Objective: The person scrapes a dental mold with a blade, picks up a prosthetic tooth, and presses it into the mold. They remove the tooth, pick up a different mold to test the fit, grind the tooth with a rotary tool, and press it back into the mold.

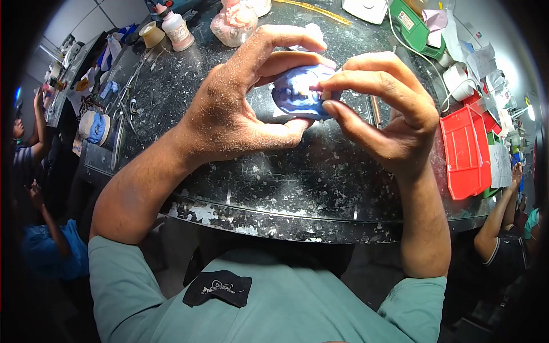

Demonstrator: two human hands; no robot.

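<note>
My left hand [229, 108], dusted with white grains, grips a blue dental mould [300, 103] between its thumb and fingers, above the dark tabletop. Pale marks show along the mould's hollow face. At its right edge, my right hand [389, 108] pinches a small cream-coloured piece [326, 95] between thumb and forefinger. The piece overlaps the mould's rim in this view. A white lump [311, 35] shows just behind my left fingertips.
Dark, white-speckled table [257, 194]. A pink-stained bottle [177, 31], cream cup [151, 35] and pinkish jar [233, 26] stand at the back. Red tray [464, 151] and green box [414, 26] lie right; a blue-and-cream cast [95, 127] lies left. Other people work at both sides.
</note>
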